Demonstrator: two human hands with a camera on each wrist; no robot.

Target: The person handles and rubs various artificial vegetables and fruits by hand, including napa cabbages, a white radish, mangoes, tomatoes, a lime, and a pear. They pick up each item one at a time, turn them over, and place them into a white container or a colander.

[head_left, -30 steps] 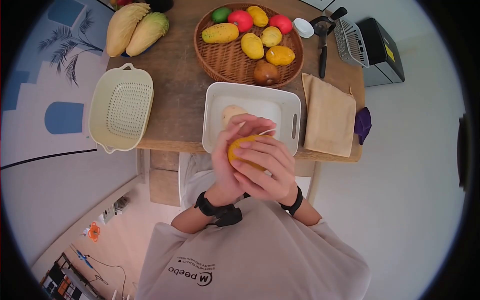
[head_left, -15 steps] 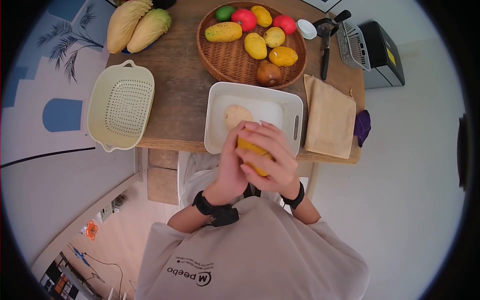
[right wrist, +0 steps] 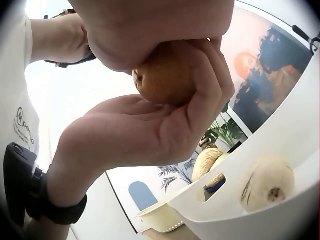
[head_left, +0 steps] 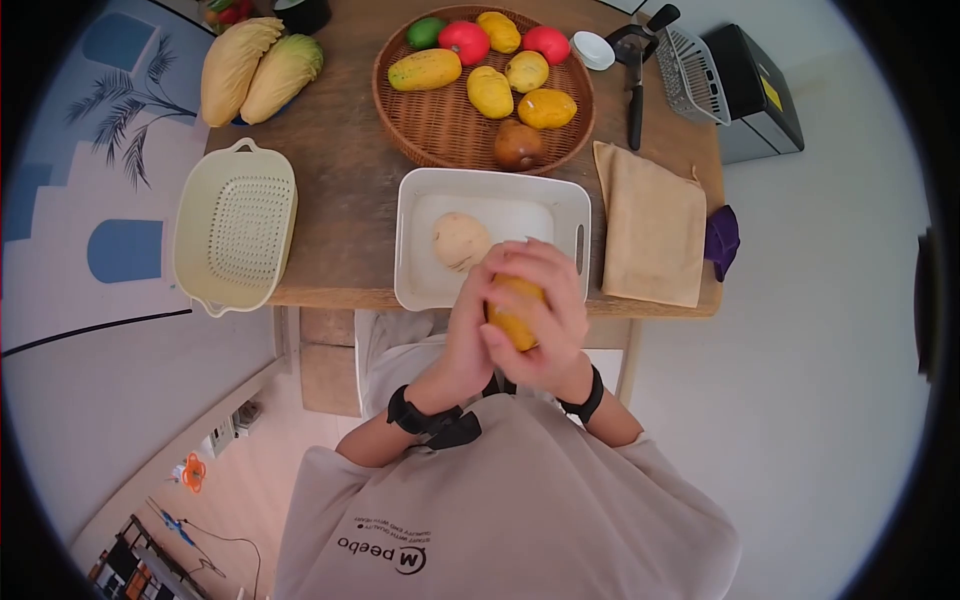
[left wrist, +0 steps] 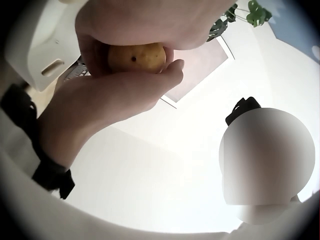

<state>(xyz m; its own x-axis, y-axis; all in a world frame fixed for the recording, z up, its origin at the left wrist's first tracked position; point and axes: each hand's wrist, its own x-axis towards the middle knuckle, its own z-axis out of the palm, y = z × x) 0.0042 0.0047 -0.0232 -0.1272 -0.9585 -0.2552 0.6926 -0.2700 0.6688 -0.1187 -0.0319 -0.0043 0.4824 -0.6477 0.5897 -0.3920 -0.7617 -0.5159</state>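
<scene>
Left hand [head_left: 470, 335] grips yellow fruit [head_left: 511, 327], right hand [head_left: 560, 325] wrapped round its other side; fruit near 6 o'clock rim of white tub [head_left: 530, 205].
Head view, clock centred on yellow fruit: colander [head_left: 240, 225] between 9 and 10, pale round fruit [head_left: 460, 240] inside tub at 11, shallow wicker tray [head_left: 430, 120] at 12, tan cloth [head_left: 653, 230] at 2.

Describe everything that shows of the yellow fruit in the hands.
The yellow fruit is rounded, its skin fairly smooth-looking, with a dark spot on the end turned toward the person's body. The left hand and right hand clasp it between them, hiding much of it, raised near the white tub.
</scene>
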